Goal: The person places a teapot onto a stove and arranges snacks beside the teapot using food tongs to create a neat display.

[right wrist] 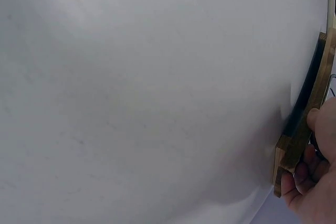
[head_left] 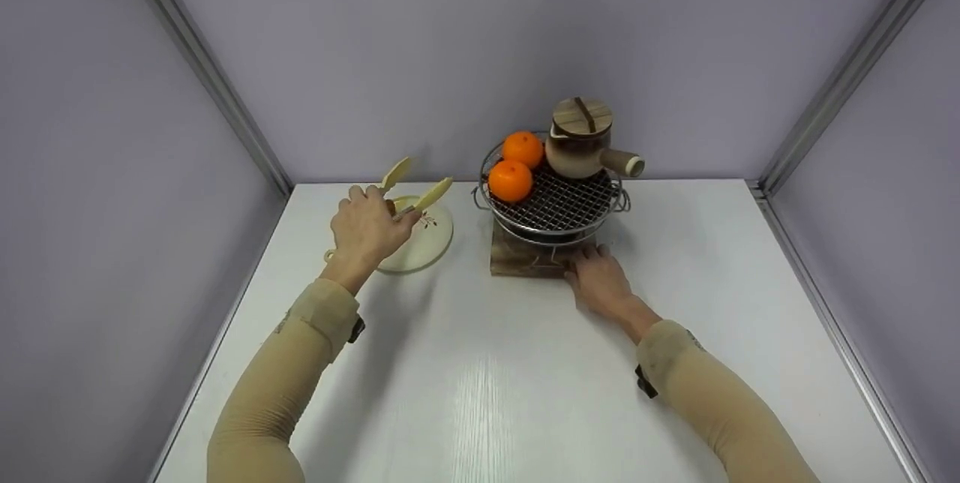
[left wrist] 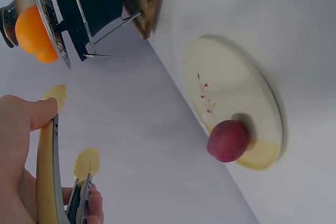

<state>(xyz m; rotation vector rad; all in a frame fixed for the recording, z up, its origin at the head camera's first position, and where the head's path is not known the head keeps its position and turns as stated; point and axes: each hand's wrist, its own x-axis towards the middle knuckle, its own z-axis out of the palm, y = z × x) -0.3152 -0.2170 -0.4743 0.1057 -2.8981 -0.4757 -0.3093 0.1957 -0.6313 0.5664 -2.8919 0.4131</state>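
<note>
My left hand (head_left: pixel 366 226) holds a pair of tongs (left wrist: pixel 48 174) with pale yellow tips, gripping it between thumb and fingers, its two arms spread apart. Nothing sits between the tips. Beneath is a cream plate (head_left: pixel 442 239) with a small floral print, and a dark red round fruit (left wrist: pixel 228 141) lies near its yellow edge. On the other side, my right hand (head_left: pixel 600 280) grips the front right corner of a brown wooden stove base (head_left: pixel 517 262), thumb on one face and fingers curled round the corner in the right wrist view.
Above the base stands a round wire grill rack (head_left: pixel 559 205) with looped side handles. It carries two oranges (head_left: pixel 511 181) and a brown-and-cream pot (head_left: pixel 577 157) with a wooden lid, its side handle sticking out right. Grey walls (head_left: pixel 450 55) close in the white table (head_left: pixel 480 363) behind and at both sides.
</note>
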